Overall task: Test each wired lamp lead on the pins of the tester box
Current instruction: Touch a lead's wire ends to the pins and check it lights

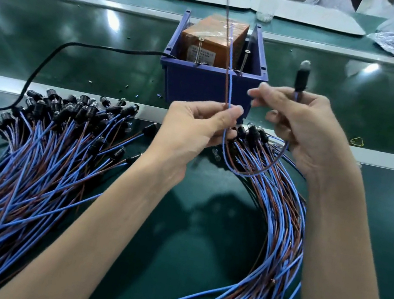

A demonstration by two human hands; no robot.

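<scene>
Lead under test: one blue-and-brown lead [229,81], held above the green bench [203,229] between both hands, at 12 o'clock of frame centre; its slack hangs in a loop beneath them.
Left hand: left hand [194,127] pinches both wires together partway along, thumb against forefinger; the free ends rise toward 12 o'clock.
Right hand: right hand [307,132] has its fingers curled round the wires just beneath the black lamp [301,75], which stands upright at 1 o'clock.
Tester box: tester box [209,85] at 12 o'clock of the hands; left pin [199,49] and right pin [245,59] upright at its near rim. The wires cross in front, between the pins; the tips are blurred, no contact evident.
Handling: judged light and limp, with slightly springy wires, smooth insulation liable to slip, and fine bare ends easily bent. The bulb is probably fragile.
Recommended hold: on the insulation near the bare ends for steering; on the lamp's black holder, not the bulb.
Stock: left heap [46,149] at 8 o'clock, right heap [276,229] at 4 o'clock.
</scene>
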